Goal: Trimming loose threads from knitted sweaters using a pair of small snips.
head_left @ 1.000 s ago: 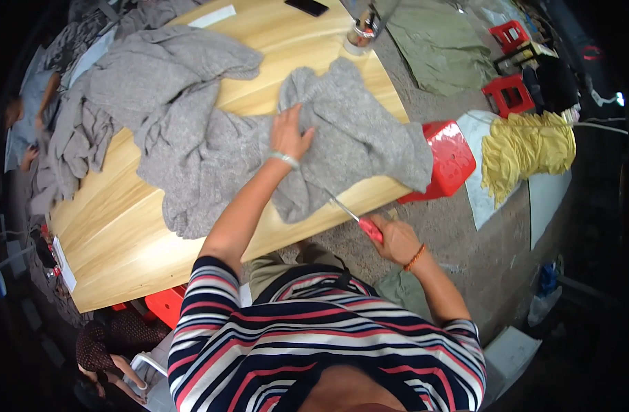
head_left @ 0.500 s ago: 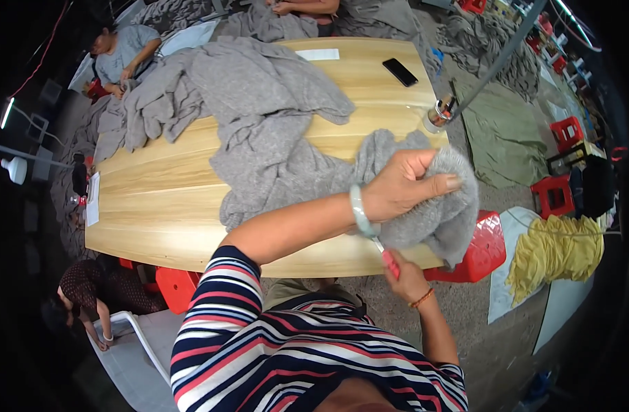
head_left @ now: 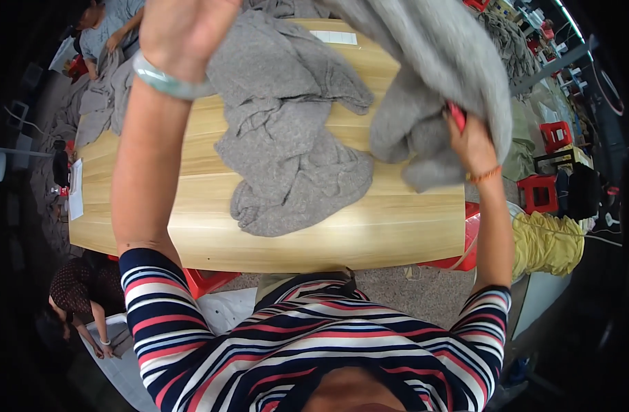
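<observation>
My left hand (head_left: 191, 34) is raised high at the upper left, with a pale green bangle on its wrist; its fingers run past the top edge. In my right hand (head_left: 474, 144) is a tool with a pink handle (head_left: 456, 117), whose working end is hidden. A fuzzy grey knit piece (head_left: 452, 62), blurred by motion, hangs over the table's right side, against my right hand and wrist. Its upper end leaves the view at the top. More grey knit cloth (head_left: 287, 151) lies crumpled on the wooden table (head_left: 191, 226).
A white paper (head_left: 333, 38) lies at the table's far side, another paper (head_left: 76, 192) at its left edge. Red stools (head_left: 537, 193) and a yellow cloth pile (head_left: 548, 244) stand on the right. One person (head_left: 108, 31) sits far left; another (head_left: 87, 292) bends at lower left.
My left hand has swung up and left from the cloth at the table's right. The grey knit piece has been lifted and spread upward. My right hand rose with the tool.
</observation>
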A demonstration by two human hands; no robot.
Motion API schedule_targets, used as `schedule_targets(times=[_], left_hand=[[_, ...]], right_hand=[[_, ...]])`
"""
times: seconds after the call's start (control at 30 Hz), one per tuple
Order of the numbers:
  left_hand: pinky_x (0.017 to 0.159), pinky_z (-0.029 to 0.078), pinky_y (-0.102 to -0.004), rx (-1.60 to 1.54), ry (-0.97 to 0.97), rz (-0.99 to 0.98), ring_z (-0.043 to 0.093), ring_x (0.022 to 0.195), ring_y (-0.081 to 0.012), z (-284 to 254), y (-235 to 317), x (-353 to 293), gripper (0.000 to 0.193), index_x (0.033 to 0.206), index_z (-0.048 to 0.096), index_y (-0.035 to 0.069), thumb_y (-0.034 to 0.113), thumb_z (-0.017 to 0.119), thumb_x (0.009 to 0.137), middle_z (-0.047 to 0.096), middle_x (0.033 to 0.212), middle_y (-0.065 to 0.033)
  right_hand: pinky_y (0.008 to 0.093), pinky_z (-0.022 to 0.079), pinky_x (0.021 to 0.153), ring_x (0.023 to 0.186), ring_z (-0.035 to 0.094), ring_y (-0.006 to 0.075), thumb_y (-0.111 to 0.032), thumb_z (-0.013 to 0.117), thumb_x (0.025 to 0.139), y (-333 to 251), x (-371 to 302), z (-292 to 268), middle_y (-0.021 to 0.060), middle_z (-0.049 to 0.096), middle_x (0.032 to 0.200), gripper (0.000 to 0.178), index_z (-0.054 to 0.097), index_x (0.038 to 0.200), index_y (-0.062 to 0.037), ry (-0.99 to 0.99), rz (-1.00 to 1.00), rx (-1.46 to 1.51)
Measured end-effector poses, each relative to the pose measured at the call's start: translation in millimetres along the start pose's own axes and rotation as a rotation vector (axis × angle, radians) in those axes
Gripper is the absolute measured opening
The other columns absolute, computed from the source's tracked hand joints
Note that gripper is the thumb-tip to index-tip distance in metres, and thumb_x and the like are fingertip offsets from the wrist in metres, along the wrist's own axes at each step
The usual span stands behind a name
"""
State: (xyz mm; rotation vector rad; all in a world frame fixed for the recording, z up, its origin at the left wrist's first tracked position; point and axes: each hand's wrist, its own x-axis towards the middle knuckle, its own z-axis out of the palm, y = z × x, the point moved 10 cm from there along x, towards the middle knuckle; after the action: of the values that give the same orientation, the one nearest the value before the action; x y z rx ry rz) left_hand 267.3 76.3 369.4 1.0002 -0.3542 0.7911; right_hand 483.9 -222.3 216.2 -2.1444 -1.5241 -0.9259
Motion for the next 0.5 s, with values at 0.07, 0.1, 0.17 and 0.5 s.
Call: schedule_targets(times=[0.07, 0.1, 0.17, 0.5], left_hand=[[0.103, 0.047, -0.0396, -0.005, 0.082, 0.013, 0.064, 0.112, -0.0241, -63, 17, 19, 0.03, 0.123, 0.06, 0.0, 0.019, 0.053, 0.101, 0.068, 0.119, -0.0129], [0.103, 0.046, -0.0399, 0.04, 0.166, 0.049, 0.064, 0.112, -0.0247, -96, 48, 22, 0.03, 0.122, 0.06, 0.001, 0.021, 0.054, 0.1, 0.069, 0.117, -0.0127], [0.103, 0.046, -0.04, 0.096, 0.266, 0.065, 0.063, 0.113, -0.0256, -172, 60, 33, 0.033, 0.123, 0.06, 0.0, 0.023, 0.057, 0.099, 0.068, 0.119, -0.0132], [0.114, 0.034, -0.0376, 1.082, 0.246, -0.493, 0.04, 0.137, -0.0307, -396, -50, -147, 0.094, 0.148, 0.03, -0.005, 0.037, 0.08, 0.082, 0.034, 0.153, -0.0231]], right_hand=[[0.0497, 0.049, 0.074, 0.081, 0.061, 0.0474, -0.033, 0.069, 0.09, 12, 58, 48, 0.0293, 0.062, 0.085, 0.037, 0.062, 0.1, 0.002, -0.157, 0.027, 0.006], [0.0497, 0.049, 0.074, 0.081, 0.061, 0.0469, -0.034, 0.068, 0.09, -23, 104, 52, 0.0291, 0.062, 0.084, 0.038, 0.063, 0.098, 0.0022, -0.035, -0.092, 0.015], [0.0492, 0.049, 0.075, 0.083, 0.061, 0.0467, -0.035, 0.066, 0.091, -36, 157, 113, 0.0287, 0.063, 0.087, 0.037, 0.063, 0.101, 0.0006, -0.379, 0.039, 0.101], [0.048, 0.051, 0.084, 0.095, 0.064, 0.0448, -0.029, 0.065, 0.087, -162, 48, 271, 0.0282, 0.067, 0.099, 0.051, 0.055, 0.131, -0.0044, -0.891, 0.243, 0.384]])
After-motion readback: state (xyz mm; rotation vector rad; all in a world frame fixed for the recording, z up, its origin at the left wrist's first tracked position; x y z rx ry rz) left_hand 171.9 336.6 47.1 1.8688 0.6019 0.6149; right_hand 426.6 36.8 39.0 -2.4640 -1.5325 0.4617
